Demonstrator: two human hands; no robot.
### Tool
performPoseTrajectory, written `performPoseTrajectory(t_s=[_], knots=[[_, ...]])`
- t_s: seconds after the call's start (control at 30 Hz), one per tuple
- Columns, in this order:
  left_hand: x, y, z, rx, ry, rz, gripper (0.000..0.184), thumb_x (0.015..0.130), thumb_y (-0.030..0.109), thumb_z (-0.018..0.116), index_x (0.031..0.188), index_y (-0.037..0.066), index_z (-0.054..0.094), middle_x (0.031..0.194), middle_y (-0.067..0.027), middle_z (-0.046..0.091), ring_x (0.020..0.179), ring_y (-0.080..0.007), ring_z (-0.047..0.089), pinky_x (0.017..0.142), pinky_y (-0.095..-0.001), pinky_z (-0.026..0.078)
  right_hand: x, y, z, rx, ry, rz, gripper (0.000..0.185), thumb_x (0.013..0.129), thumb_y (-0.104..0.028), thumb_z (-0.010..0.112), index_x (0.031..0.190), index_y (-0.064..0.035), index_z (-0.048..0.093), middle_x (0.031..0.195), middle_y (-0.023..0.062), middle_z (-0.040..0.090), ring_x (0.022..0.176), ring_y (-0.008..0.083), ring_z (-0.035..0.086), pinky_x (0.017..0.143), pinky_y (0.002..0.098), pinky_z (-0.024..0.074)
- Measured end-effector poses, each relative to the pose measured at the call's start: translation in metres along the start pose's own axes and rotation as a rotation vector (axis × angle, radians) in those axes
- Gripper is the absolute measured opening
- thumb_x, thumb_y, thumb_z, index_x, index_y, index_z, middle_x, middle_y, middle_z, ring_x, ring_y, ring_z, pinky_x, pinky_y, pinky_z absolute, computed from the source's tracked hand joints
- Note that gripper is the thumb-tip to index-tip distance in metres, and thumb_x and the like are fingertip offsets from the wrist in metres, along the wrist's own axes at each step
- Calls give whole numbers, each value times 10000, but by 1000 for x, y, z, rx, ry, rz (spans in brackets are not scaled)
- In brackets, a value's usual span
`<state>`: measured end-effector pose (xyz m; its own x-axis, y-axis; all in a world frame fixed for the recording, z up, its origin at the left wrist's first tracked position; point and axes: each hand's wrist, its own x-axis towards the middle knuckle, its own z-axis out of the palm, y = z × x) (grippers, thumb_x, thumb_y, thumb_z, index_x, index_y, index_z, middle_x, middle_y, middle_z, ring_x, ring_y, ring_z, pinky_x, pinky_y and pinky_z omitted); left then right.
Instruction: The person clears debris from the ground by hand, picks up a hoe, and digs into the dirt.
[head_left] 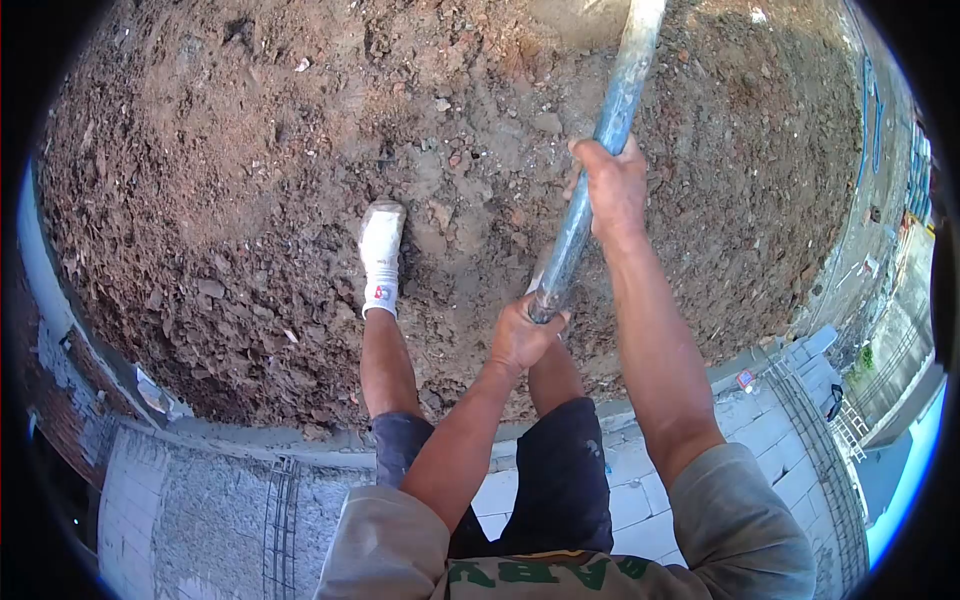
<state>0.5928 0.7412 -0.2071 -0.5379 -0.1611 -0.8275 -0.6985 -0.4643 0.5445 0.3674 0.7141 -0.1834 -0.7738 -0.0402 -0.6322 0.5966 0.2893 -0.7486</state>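
Observation:
A long pole [574, 235] with worn blue paint, paler toward its far part, slants from between my legs up past the top of the view. My left hand [525, 335] is wrapped round its near end. Farther up, my right hand [612, 190] grips the same pole, fingers closed. Whatever the far end carries is cut off or unclear at the top edge. Beneath the pole lies loose brown soil [250, 210] with clods and small stones. My white-covered foot [381, 240] stands on this soil; the other foot is mostly hidden behind the pole and my left hand.
Behind my legs runs a low concrete edge [330, 450], with pale block walling [640, 500] beyond it. Steel rebar cages [280, 520] lie against the wall. Along the right side are a blue hose or pipe [866, 120] and scattered debris.

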Motion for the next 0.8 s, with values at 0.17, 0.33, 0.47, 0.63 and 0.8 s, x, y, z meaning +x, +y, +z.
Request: performPoseTrajectory(t_s=[0.17, 0.33, 0.47, 0.63, 0.8], knots=[[-19, -31, -4, -47, -7, -259, 170, 798, 152, 738, 787, -4, 672, 659, -8, 622, 536, -82, 536, 498, -296, 452, 11, 82, 8, -129, -35, 212, 163, 762, -88, 630, 852, -33, 506, 601, 53, 528, 421, 160, 513, 383, 333, 441], [-158, -115, 30, 33, 75, -258, 245, 798, 233, 745, 822, 10, 648, 663, -25, 627, 584, -141, 565, 575, -347, 488, -116, 153, -44, -224, -24, 302, 190, 737, -22, 622, 912, -51, 555, 644, 39, 545, 464, 139, 527, 396, 320, 445], [-99, -84, 13, 10, -3, -202, 237, 798, 213, 744, 908, 14, 676, 710, 9, 625, 667, -67, 539, 650, -280, 492, -75, 90, -32, -47, 8, 218, 182, 755, -26, 631, 899, -42, 521, 653, 51, 557, 459, 141, 524, 418, 302, 453], [-12, -24, -14, 89, 25, -80, 195, 800, 179, 737, 883, 14, 676, 729, 4, 647, 671, -65, 562, 640, -275, 489, -15, 29, 13, -22, -21, 30, 194, 776, -80, 647, 877, -40, 487, 628, 41, 528, 458, 135, 527, 409, 301, 443], [-95, -103, -1, -239, -55, -527, 131, 794, 143, 733, 790, 61, 631, 639, 1, 589, 514, -74, 536, 472, -263, 420, -67, 159, -1, -311, -169, 390, 252, 781, -53, 622, 1011, -6, 530, 644, 43, 532, 451, 145, 524, 421, 304, 441]])
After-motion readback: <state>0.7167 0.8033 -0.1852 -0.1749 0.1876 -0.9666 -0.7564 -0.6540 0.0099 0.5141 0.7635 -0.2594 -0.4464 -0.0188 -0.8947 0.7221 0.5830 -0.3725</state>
